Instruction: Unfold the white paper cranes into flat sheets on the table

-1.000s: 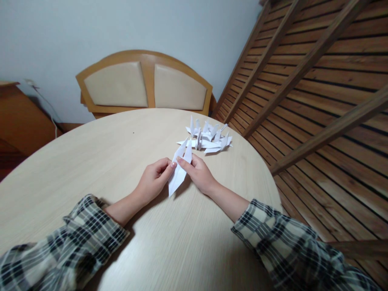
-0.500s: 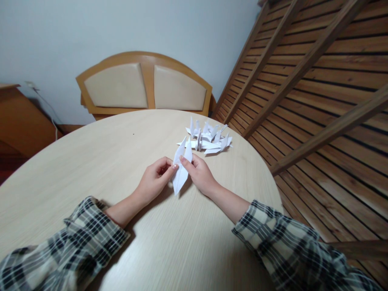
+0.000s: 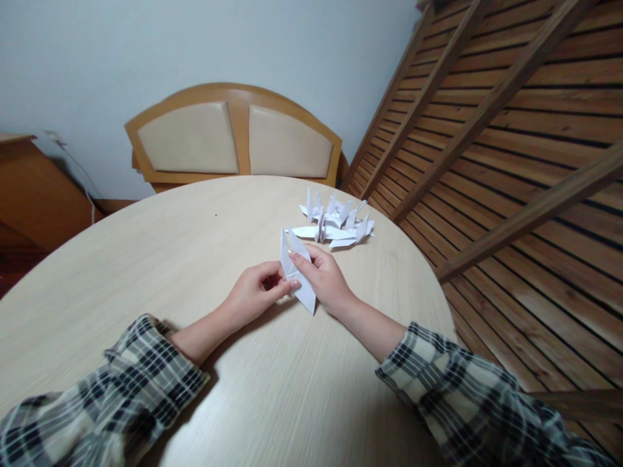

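Observation:
A white folded paper, long and pointed with two tips at its far end, is held between my hands just above the table. My right hand grips its right side, the thumb lying across the front. On the lower left edge, my left hand pinches the paper between thumb and curled fingers. The fingers behind the sheet are partly hidden. Just beyond my hands, several white paper cranes stand crowded together.
The round pale wooden table spreads beneath my forearms. Behind it stands a headboard with two cream panels. A slatted wooden structure slopes along the right side. At the far left is a brown cabinet near a white cable.
The folded paper has turned so its near point swings to the right and its far tips lean left. My left hand has slid slightly down and right along its edge.

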`<state>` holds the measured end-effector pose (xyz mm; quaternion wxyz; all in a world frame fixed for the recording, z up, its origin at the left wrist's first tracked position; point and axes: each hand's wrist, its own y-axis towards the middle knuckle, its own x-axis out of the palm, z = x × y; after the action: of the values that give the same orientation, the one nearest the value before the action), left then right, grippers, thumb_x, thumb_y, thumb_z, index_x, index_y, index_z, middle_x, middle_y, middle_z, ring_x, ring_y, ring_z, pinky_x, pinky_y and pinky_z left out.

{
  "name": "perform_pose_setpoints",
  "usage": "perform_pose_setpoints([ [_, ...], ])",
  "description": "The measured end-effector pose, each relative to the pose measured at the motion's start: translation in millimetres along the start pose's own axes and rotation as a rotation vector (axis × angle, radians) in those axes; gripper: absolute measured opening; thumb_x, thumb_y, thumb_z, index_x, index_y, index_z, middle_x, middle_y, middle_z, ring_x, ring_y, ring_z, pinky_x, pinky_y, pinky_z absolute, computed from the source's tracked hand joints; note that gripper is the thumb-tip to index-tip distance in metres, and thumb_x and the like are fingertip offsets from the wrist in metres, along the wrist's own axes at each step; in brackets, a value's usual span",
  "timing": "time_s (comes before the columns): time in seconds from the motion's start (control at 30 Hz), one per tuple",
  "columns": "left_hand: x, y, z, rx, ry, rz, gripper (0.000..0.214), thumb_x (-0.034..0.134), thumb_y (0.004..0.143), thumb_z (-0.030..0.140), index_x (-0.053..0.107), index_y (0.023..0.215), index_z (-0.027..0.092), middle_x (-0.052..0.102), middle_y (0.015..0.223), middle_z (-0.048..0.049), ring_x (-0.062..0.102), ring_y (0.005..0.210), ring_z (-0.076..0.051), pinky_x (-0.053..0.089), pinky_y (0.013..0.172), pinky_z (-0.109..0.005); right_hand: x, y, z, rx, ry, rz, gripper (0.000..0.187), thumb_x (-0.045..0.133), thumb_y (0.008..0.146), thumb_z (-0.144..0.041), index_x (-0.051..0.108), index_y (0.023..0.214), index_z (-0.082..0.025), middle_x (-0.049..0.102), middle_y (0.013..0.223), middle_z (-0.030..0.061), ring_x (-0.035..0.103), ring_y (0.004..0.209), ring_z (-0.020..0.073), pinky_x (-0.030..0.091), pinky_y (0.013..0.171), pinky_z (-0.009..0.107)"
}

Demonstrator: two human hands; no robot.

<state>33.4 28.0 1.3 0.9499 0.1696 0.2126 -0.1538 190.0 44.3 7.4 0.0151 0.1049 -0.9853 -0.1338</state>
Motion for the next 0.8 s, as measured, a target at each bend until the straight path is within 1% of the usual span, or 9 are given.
perform_pose_setpoints([
  [0.1,-1.5,-0.8,0.5,0.037,-0.03,0.006,0.03,0.059,0.085,0.04,0.056,0.066,0.016,0.055,0.061,0.0013,0.048,0.058,-0.012,0.038,0.055,-0.024,-0.2,-0.2,1.4,0.046,0.039,-0.01,0.032,0.063,0.081,-0.049,0.058,0.075,-0.018,0.054,0.069,-0.0019,0.047,0.06,0.0113,0.039,0.056,0.025],
  [0.2,-3.2,-1.5,0.1,0.046,-0.112,0.085,0.03,0.052,0.09,0.04,0.058,0.071,0.017,0.056,0.065,0.0005,0.051,0.062,-0.013,0.041,0.06,-0.025,-0.8,-0.3,2.9,0.082,0.073,-0.039,0.033,0.064,0.079,-0.05,0.058,0.078,-0.018,0.052,0.067,-0.0028,0.044,0.057,0.0101,0.035,0.053,0.024],
  [0.33,-3.2,-0.1,-1.9,0.019,-0.272,0.215,0.024,0.053,0.091,0.039,0.06,0.082,0.017,0.057,0.073,0.0004,0.052,0.064,-0.012,0.044,0.062,-0.024,-1.4,-1.2,2.9,0.112,0.083,-0.085,0.031,0.064,0.08,-0.047,0.062,0.084,-0.017,0.057,0.071,-0.001,0.045,0.058,0.0103,0.034,0.053,0.024],
  [0.4,-2.4,1.3,-2.6,0.001,-0.348,0.237,0.023,0.055,0.09,0.04,0.06,0.085,0.018,0.057,0.074,0.0008,0.052,0.063,-0.011,0.045,0.06,-0.023,-1.5,-1.8,2.7,0.123,0.086,-0.112,0.03,0.063,0.081,-0.045,0.063,0.087,-0.016,0.059,0.073,0.0,0.047,0.059,0.0107,0.035,0.055,0.024],
  [0.47,-2.0,2.5,-2.8,0.002,-0.401,0.236,0.025,0.056,0.089,0.042,0.061,0.085,0.018,0.056,0.073,0.0012,0.051,0.062,-0.011,0.045,0.059,-0.022,-1.6,-2.3,2.4,0.116,0.086,-0.154,0.029,0.062,0.081,-0.044,0.064,0.09,-0.016,0.062,0.075,0.0011,0.05,0.061,0.0115,0.036,0.056,0.025],
  [0.57,-2.8,3.2,-1.5,0.018,-0.402,0.243,0.026,0.062,0.085,0.043,0.062,0.08,0.017,0.055,0.07,0.002,0.049,0.061,-0.01,0.044,0.057,-0.022,-2.3,-2.7,1.9,0.077,0.004,-0.198,0.027,0.061,0.083,-0.042,0.064,0.086,-0.016,0.062,0.074,0.001,0.052,0.063,0.0121,0.037,0.058,0.025],
  [0.7,-4.7,2.7,0.7,-0.011,-0.348,0.272,0.023,0.067,0.081,0.039,0.063,0.074,0.017,0.055,0.067,0.0022,0.048,0.059,-0.011,0.042,0.055,-0.022,-3.9,-2.7,1.4,0.033,-0.141,-0.171,0.024,0.062,0.082,-0.039,0.063,0.079,-0.015,0.059,0.073,-0.0005,0.049,0.063,0.0111,0.036,0.058,0.024],
  [0.8,-5.7,2.5,0.6,-0.021,-0.338,0.264,0.023,0.068,0.08,0.038,0.064,0.072,0.017,0.055,0.065,0.0021,0.048,0.058,-0.011,0.042,0.055,-0.022,-4.6,-2.2,1.2,0.042,-0.165,-0.16,0.025,0.064,0.081,-0.04,0.063,0.079,-0.015,0.057,0.072,-0.0013,0.048,0.063,0.0107,0.035,0.057,0.024],
])
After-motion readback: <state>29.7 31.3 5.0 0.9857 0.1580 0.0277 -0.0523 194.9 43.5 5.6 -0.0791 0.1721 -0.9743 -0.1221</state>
